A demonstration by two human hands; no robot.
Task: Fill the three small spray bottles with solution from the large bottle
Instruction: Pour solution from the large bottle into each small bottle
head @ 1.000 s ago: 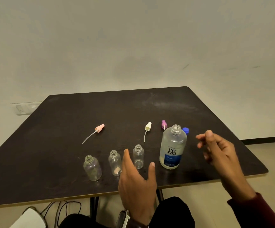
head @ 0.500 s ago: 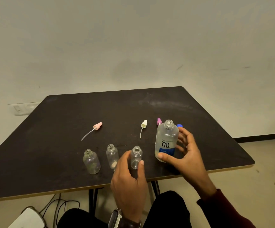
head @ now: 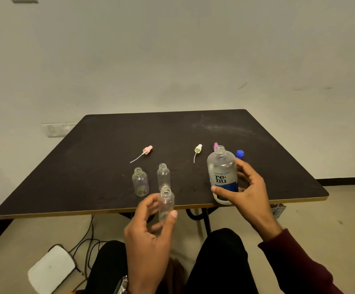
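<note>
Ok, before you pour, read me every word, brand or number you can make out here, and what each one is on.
"re·nu": on the label of the large bottle, held by the right hand.
Small line of print above the brand on that label: too small to read.
Small spray bottle in the left hand: no text visible.
Nothing else here carries readable text.

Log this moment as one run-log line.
left hand grips small bottle, lifted | right hand grips large bottle, uncapped | two small bottles on table | no pour yet
</note>
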